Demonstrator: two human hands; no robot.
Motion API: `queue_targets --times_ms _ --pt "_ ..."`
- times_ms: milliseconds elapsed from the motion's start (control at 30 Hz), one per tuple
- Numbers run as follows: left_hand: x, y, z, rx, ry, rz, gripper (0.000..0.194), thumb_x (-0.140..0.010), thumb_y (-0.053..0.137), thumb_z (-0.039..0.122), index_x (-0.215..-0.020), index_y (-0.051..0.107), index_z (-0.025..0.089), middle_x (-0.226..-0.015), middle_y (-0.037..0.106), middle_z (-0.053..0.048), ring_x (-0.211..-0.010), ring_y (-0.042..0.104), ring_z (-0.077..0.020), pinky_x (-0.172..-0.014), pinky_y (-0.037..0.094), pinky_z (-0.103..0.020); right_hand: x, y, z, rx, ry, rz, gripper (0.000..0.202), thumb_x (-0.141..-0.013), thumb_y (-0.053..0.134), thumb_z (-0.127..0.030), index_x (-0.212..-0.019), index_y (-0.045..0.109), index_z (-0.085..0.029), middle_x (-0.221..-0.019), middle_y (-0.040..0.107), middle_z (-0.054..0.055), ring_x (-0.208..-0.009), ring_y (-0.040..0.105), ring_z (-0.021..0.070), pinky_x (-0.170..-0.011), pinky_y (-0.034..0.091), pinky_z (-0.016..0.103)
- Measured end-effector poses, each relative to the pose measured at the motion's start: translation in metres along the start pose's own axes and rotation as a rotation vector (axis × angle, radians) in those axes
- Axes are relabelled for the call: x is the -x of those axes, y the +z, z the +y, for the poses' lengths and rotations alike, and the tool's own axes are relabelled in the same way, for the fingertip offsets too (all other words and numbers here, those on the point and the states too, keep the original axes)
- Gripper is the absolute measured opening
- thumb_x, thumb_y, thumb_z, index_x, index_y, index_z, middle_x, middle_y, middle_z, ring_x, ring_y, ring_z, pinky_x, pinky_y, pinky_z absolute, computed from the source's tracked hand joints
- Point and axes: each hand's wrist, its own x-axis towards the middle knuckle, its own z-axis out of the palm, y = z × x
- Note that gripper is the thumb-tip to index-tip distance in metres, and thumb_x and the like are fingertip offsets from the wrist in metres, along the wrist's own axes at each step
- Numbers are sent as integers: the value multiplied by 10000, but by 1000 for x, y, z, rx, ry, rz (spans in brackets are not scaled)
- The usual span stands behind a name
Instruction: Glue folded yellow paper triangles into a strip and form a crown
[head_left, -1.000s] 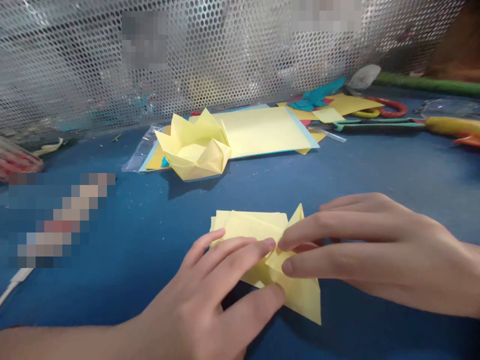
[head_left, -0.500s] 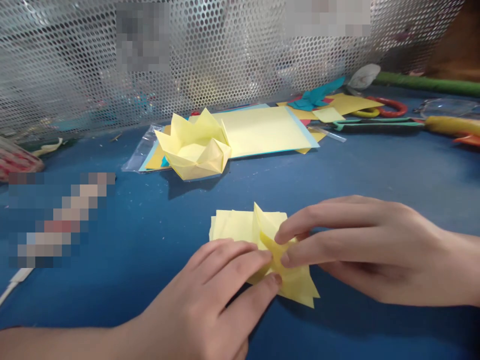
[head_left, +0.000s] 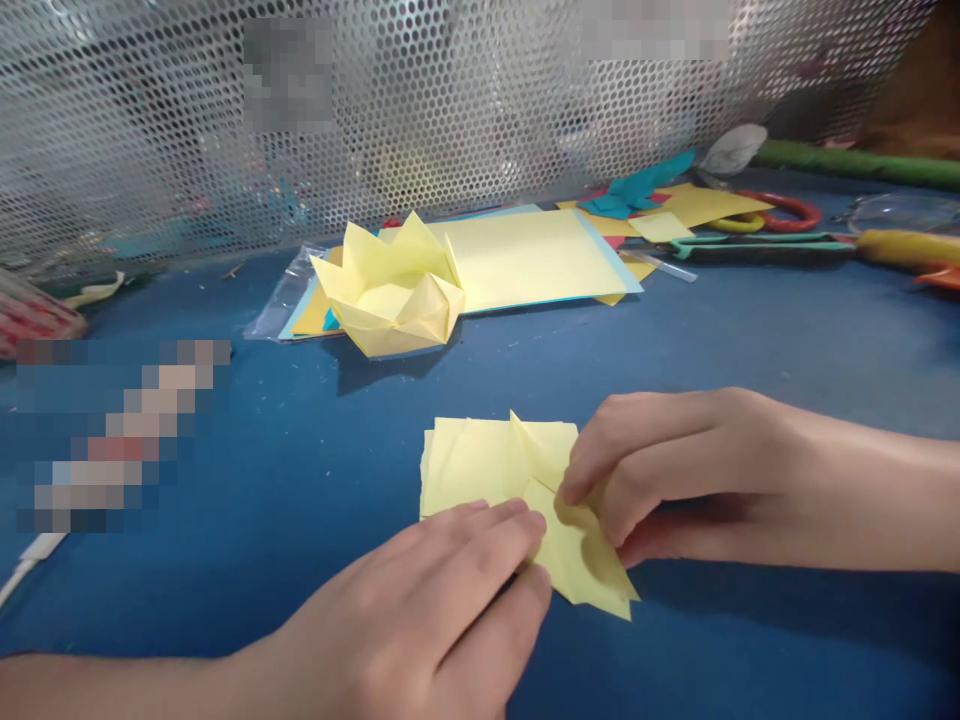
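Pale yellow folded paper (head_left: 480, 460), in several layers with one pointed flap standing up, lies on the blue table in front of me. My left hand (head_left: 435, 590) rests over its near left side, fingers close together on top and thumb at the near edge, holding it down. At the right side of the paper, my right hand (head_left: 675, 480) has its fingers curled and grips the edge; its thumb is partly hidden beneath. Farther back stands a yellow origami bowl (head_left: 397, 310) with pointed petals, touched by neither hand.
Behind the bowl lies a stack of coloured paper sheets (head_left: 525, 260), with a blue paper shape (head_left: 634, 190) beyond. Red-handled scissors (head_left: 787, 210) and a green stem (head_left: 862, 163) are at the back right. A perforated metal screen (head_left: 465, 110) borders the table. A white cable (head_left: 30, 560) is at left.
My right hand's fingers have curled in and moved slightly right along the paper. The darker yellow flap between my hands now lies flatter. My left hand stays on the paper.
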Motion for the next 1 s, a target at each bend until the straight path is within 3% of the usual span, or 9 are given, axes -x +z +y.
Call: queue_targets --times_ms 100,267,633,1000 --pt "6 3 3 5 -22 51 299 -1104 514 86 -1269 760 123 -1367 782 -81 -1333 705 -173 -1252 436 -294 1 -1 4 -46 2 -7 127 -1024 739 -282 -938 792 -205 -1063 793 10 -1008 752 81 -899 579 125" --pt "6 5 5 -40 30 80 330 -1145 442 80 -1226 759 121 -1307 811 -52 -1300 724 -152 -1245 415 -287 0 0 6 -75 -9 -11 149 -1026 742 -273 -928 811 -184 -1050 784 26 -988 748 70 -890 569 105" --pt "5 -4 5 4 46 36 314 -1163 447 111 -1266 743 120 -1366 785 -56 -1323 712 -182 -1237 429 -317 -1 1 5 -49 -10 -20 123 -1015 745 -243 -941 836 -204 -1054 790 43 -984 759 101 -853 598 146" --pt "7 4 4 44 46 -1 356 -1140 463 90 -1402 702 116 -1417 756 -100 -1387 673 -238 -1214 501 -362 -3 2 2 -153 89 8 93 -958 776 -215 -874 794 -180 -969 788 5 -906 743 62 -851 584 126"
